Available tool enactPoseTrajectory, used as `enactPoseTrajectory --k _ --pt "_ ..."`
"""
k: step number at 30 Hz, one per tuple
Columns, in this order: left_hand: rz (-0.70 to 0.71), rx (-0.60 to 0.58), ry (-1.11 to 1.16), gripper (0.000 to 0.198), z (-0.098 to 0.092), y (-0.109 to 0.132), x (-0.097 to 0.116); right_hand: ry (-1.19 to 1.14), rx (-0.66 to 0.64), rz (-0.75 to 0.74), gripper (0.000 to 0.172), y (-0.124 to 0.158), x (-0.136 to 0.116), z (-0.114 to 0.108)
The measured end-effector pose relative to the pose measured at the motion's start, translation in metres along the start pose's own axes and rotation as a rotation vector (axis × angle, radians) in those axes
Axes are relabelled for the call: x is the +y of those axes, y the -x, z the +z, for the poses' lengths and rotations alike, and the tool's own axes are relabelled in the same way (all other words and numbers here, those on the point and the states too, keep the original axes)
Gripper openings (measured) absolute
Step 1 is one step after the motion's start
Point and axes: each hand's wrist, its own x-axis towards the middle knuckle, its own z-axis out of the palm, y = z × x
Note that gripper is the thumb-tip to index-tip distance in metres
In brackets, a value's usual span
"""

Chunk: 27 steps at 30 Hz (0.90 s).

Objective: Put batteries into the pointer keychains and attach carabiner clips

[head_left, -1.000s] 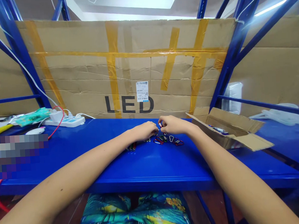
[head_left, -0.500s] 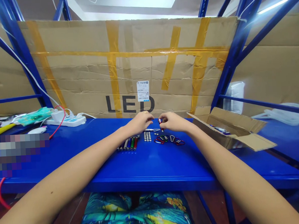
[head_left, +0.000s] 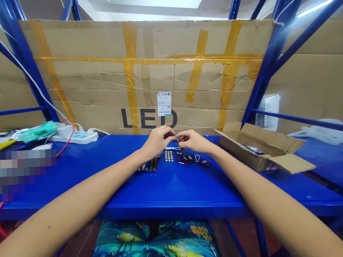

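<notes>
The left hand (head_left: 157,141) and right hand (head_left: 194,142) meet fingertip to fingertip above the desk (head_left: 174,189). Both pinch one small part (head_left: 176,138), too tiny to identify. Just beneath the hands lie button cells (head_left: 169,156), carabiners (head_left: 194,159) and slim torches (head_left: 149,166). A cardboard box (head_left: 261,150) sits beyond the right hand.

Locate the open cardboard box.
In the head view, the open cardboard box lies on the right of the blue bench, beyond the carabiners and the right hand.
</notes>
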Motion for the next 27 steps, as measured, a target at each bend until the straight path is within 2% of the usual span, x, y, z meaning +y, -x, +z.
enactPoseTrajectory --k 6,9,13,21,27 --pt "-0.008 -0.080 0.104 0.006 0.000 0.001 -0.005 -0.042 -0.008 -0.032 0.010 -0.002 0.004 0.001" --pt "0.030 -0.071 0.058 0.010 0.000 0.002 -0.003 -0.061 0.011 -0.045 0.008 -0.004 0.009 0.000" --pt "0.091 -0.098 -0.017 0.014 -0.001 0.004 0.001 -0.047 0.012 -0.083 0.014 -0.007 0.017 -0.002" --pt "0.134 -0.230 -0.142 0.022 -0.001 0.005 -0.004 0.293 0.068 -0.140 0.027 -0.007 0.021 -0.012" --pt "0.208 -0.435 -0.383 0.023 0.012 0.004 -0.006 0.437 0.071 -0.116 0.032 -0.006 0.022 -0.015"
